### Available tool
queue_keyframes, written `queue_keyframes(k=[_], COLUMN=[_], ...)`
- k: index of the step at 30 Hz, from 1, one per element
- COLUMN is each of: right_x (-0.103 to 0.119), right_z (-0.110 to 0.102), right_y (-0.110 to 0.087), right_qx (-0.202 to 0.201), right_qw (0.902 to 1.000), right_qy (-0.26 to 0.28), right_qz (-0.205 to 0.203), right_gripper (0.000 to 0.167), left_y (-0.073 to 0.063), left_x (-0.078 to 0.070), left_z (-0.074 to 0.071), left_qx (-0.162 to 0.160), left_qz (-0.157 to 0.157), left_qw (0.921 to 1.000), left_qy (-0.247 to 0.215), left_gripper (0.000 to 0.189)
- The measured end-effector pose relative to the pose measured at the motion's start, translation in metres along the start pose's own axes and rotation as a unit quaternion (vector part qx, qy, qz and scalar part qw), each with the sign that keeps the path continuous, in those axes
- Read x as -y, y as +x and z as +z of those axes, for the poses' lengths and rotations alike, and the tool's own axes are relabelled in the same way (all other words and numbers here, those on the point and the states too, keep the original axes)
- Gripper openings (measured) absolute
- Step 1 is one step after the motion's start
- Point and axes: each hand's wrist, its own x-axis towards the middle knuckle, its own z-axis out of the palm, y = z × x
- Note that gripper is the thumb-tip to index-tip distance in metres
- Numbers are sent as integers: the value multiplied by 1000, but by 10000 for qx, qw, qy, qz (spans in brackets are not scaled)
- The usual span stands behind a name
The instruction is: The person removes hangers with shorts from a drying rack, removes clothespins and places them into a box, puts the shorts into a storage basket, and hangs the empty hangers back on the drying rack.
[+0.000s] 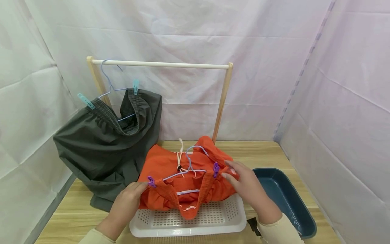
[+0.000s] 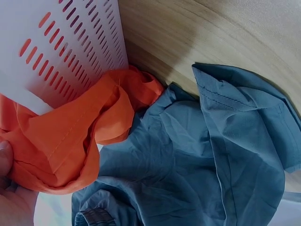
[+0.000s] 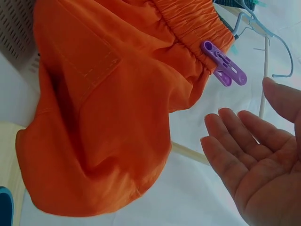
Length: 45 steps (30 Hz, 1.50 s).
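Observation:
Orange shorts [image 1: 158, 166] lie over a white perforated basket [image 1: 189, 232], clipped by the waistband to a light-blue wire hanger [image 1: 189, 162]. One purple clothespin [image 1: 151, 182] is on the left of the waistband and another purple clothespin [image 3: 221, 61] on the right. My left hand [image 1: 128, 198] pinches the orange cloth beside the left clothespin; in the left wrist view only thumb and finger edges show at the border. Fingers spread, my right hand [image 3: 263, 160] stands beside the right clothespin with a gap to it and nothing held.
Dark grey trousers [image 1: 100, 139] hang at the left on a wire hanger with light-blue clothespins [image 1: 86, 101], from the rail [image 1: 164, 64] of a wooden rack. A dark blue tub [image 1: 286, 196] stands at the right. White curtains [image 1: 344, 84] surround the wooden table [image 1: 259, 149].

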Motion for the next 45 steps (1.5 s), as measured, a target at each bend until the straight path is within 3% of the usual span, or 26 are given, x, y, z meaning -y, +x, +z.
queue_keyframes(k=[11,23,33,45], right_x=[3,2,2,-1], right_z=[6,12,12,14], right_y=[12,24,27,24], right_qx=[482,778,763,631], right_qw=[9975,9968,9968,9952], right_qy=[452,164,198,750], right_qz=[257,40,97,-83], right_gripper=[51,46,38,23], left_y=[-2,-1,1,2], left_x=[-1,-3,2,0], left_z=[2,1,3,1], left_qx=[-306,-216,-225,-271], left_qz=[117,45,205,252], left_qw=[9994,9997,9995,9993], left_qy=[95,48,34,27], left_gripper=[50,47,39,41])
